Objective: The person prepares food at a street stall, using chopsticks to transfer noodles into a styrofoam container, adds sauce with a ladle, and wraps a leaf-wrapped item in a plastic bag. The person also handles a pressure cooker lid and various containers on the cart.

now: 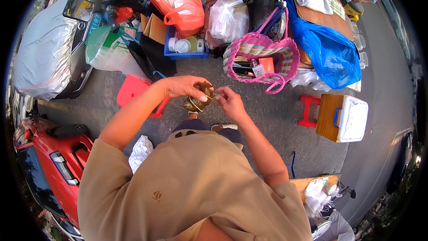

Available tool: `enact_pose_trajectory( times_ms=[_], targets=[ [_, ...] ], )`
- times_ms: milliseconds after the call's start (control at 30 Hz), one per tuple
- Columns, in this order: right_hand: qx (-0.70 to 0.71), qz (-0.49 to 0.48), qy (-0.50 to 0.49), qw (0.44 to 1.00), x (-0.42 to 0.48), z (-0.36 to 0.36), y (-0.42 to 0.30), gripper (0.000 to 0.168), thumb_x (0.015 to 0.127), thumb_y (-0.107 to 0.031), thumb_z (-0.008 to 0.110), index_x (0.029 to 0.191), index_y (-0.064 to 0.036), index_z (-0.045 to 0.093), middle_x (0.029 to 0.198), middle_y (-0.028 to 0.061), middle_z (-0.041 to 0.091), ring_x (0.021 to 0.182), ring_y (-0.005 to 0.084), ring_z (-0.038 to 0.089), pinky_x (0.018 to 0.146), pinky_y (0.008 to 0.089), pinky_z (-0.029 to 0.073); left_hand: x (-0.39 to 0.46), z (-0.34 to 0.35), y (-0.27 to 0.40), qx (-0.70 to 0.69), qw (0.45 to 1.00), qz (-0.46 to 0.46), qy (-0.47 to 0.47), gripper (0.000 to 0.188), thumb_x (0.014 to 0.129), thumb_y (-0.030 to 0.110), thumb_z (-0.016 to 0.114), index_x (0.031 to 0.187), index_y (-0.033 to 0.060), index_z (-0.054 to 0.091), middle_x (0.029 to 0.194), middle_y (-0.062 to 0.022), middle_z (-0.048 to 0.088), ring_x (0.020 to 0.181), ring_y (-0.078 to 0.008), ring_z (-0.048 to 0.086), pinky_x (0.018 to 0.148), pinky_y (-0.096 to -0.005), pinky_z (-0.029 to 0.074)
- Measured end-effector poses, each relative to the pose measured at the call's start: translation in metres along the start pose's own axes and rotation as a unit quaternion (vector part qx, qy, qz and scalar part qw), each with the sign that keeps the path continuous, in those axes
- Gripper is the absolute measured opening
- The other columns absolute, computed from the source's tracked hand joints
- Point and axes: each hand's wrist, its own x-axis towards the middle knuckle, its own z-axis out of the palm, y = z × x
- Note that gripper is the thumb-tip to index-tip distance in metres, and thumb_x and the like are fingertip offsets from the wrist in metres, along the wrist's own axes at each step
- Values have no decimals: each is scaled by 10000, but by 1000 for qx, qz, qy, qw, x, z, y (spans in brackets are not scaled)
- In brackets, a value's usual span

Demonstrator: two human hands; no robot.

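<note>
My left hand (182, 87) grips a leaf-wrapped zongzi (188, 105), its thumb pressed over the near side. Pale string (196, 104) crosses the dark green-brown leaves. Just to the right, my right hand (230, 103) pinches the loose end of the string between thumb and fingertips, close against the zongzi. Both hands are held in front of my body, above the pavement. My left fingers and the leaves hide part of the wrapping and any knot.
A red plastic stool (132, 88) stands beyond my left forearm. Ahead are a pink woven basket (227, 61), a blue crate (187, 55) with tubs and a blue plastic bag (329, 57). At right, a brown-sided cool box (329, 117) rests on a red stool (309, 123). A red car (57, 140) is at left.
</note>
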Motion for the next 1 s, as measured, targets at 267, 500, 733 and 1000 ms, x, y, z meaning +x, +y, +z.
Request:
enact_pose_trajectory(
  times_ms=[267, 500, 733, 1000],
  targets=[
    [-23, 3, 16, 1000, 99, 120, -51, 125, 978, -126, 666, 1041, -34, 723, 973, 121, 743, 866, 201, 733, 736, 341, 567, -111, -93, -119, 49, 986, -124, 102, 898, 753, 253, 928, 1434, 60, 375, 1291, -156, 544, 1173, -234, 586, 990, -372, 485],
    [271, 260, 2, 927, 183, 190, -70, 128, 1058, -134, 529, 1157, -61, 564, 1139, 99, 715, 961, 216, 731, 639, 272, 545, -204, -129, -259, -50, 965, -187, 176, 950, 718, 268, 943, 1463, 68, 388, 1208, -148, 596, 1158, -253, 571, 982, -397, 464],
    [421, 278, 154, 850, 436, 150, 3, 210, 1025, -84, 516, 1234, -73, 537, 1175, 92, 678, 985, 269, 718, 610, 290, 554, -271, -96, -316, -348, 894, -116, 257, 740, 796, 97, 873, 1404, 87, 449, 1226, -85, 595, 1157, -217, 571, 1030, -371, 446],
    [-48, 218, 150, 963, 427, 128, 43, 512, 981, -143, 637, 1453, -75, 450, 1300, 109, 581, 930, 254, 670, 803, 363, 567, -227, -111, -238, -435, 856, 73, 269, 678, 846, 36, 790, 1437, 120, 467, 1257, -53, 584, 1222, -205, 566, 1046, -378, 471]
  ],
)
